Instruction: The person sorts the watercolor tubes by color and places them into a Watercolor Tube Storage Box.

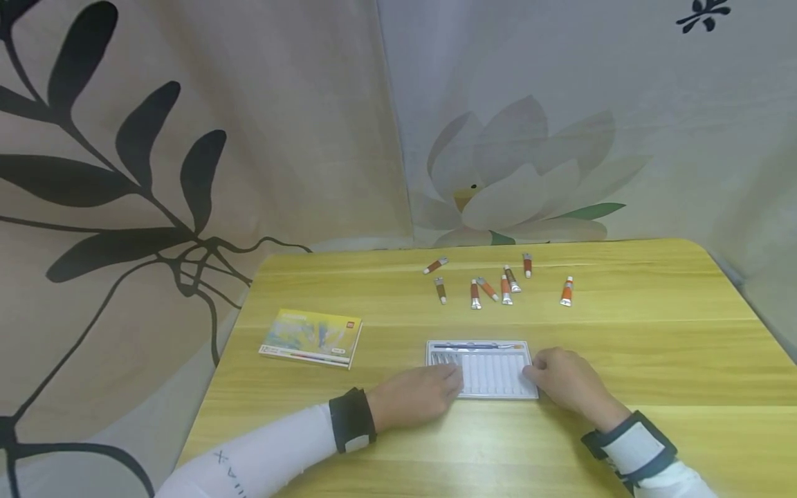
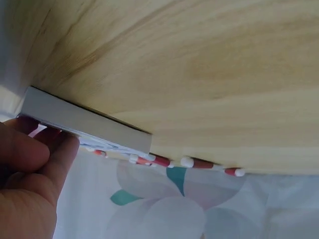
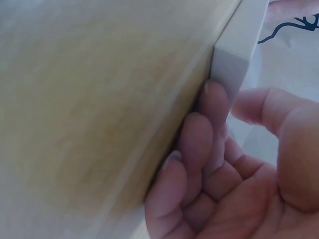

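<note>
A shallow white paint box lies before me, its ridged plastic tray holding a thin paintbrush along the far edge. Several paint tubes fill slots at the tray's left end. My left hand reaches over that end, fingers bent down into the tray; what lies under its fingertips is hidden. At the opposite end, my right hand grips the box. The right wrist view shows the fingers against the box's end wall and the thumb at its upper edge.
Several loose paint tubes in browns, reds and oranges lie scattered beyond the box. To the left lies a yellow printed cover or box. Patterned curtains hang behind the wooden table.
</note>
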Action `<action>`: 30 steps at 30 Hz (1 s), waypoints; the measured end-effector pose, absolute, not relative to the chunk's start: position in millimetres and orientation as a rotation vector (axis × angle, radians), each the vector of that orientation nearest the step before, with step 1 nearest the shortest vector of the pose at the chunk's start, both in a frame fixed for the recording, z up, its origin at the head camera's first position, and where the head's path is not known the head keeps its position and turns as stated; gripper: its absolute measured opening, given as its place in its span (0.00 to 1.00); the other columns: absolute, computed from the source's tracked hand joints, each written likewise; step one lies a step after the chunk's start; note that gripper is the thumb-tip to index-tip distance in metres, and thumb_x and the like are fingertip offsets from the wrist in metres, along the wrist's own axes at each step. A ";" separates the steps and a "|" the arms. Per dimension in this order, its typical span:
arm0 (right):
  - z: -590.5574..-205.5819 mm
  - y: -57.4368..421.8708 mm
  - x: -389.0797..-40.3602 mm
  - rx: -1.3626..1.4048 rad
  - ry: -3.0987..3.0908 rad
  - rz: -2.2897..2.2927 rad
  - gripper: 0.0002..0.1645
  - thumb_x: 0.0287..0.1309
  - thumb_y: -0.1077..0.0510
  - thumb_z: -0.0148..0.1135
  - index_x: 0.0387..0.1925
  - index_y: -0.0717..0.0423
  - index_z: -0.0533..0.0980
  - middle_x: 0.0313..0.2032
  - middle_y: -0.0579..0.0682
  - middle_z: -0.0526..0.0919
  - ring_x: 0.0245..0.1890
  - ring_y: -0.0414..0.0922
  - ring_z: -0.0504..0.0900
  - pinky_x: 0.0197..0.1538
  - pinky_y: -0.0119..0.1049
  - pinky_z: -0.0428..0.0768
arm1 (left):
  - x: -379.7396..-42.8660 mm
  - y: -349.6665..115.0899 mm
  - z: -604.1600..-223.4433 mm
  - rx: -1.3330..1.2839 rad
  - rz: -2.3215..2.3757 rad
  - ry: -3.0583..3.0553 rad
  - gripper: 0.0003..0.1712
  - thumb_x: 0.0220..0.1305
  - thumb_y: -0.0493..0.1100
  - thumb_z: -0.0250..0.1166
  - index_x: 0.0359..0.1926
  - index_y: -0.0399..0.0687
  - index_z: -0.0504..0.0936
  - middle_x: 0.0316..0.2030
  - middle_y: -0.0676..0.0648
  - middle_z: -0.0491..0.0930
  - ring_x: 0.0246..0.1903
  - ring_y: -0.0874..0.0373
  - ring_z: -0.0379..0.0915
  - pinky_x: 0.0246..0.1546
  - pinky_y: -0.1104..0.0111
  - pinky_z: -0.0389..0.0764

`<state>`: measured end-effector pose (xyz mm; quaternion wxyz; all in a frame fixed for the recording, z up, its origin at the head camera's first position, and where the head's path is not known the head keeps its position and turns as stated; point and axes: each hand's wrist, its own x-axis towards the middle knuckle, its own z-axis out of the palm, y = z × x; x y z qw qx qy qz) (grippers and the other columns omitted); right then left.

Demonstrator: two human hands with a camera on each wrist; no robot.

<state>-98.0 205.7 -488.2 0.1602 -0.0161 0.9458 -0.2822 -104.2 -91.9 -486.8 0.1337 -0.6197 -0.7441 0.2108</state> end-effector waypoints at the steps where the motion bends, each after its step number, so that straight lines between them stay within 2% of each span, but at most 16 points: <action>1: -488.2 205.7 -97.9 -0.045 2.703 -0.804 0.19 0.65 0.54 0.63 0.19 0.52 0.72 0.17 0.47 0.70 0.18 0.44 0.70 0.24 0.36 0.67 | -103.9 -92.0 -487.3 -1.794 0.621 -2.149 0.16 0.71 0.40 0.67 0.57 0.43 0.85 0.56 0.46 0.82 0.57 0.56 0.78 0.65 0.69 0.75; 9: -488.7 205.9 -98.0 -0.047 2.704 -0.795 0.19 0.65 0.54 0.63 0.19 0.52 0.72 0.17 0.47 0.70 0.18 0.44 0.70 0.24 0.36 0.67 | -102.3 -92.7 -489.7 -1.790 0.458 -2.322 0.18 0.72 0.38 0.65 0.61 0.43 0.82 0.62 0.45 0.80 0.66 0.55 0.74 0.71 0.68 0.67; 20: -488.8 205.0 -98.1 -0.048 2.707 -0.808 0.19 0.65 0.54 0.63 0.18 0.52 0.72 0.17 0.47 0.70 0.18 0.44 0.70 0.24 0.36 0.67 | -102.9 -94.6 -488.0 -1.776 0.262 -2.460 0.19 0.74 0.36 0.62 0.63 0.42 0.80 0.62 0.45 0.80 0.66 0.56 0.74 0.69 0.71 0.68; 30: -488.3 205.9 -98.2 -0.056 2.716 -0.813 0.20 0.65 0.54 0.63 0.18 0.51 0.71 0.17 0.46 0.70 0.18 0.43 0.70 0.24 0.35 0.66 | -101.9 -96.9 -489.8 -1.764 0.219 -2.477 0.21 0.74 0.36 0.61 0.66 0.41 0.79 0.65 0.42 0.78 0.68 0.54 0.72 0.71 0.69 0.65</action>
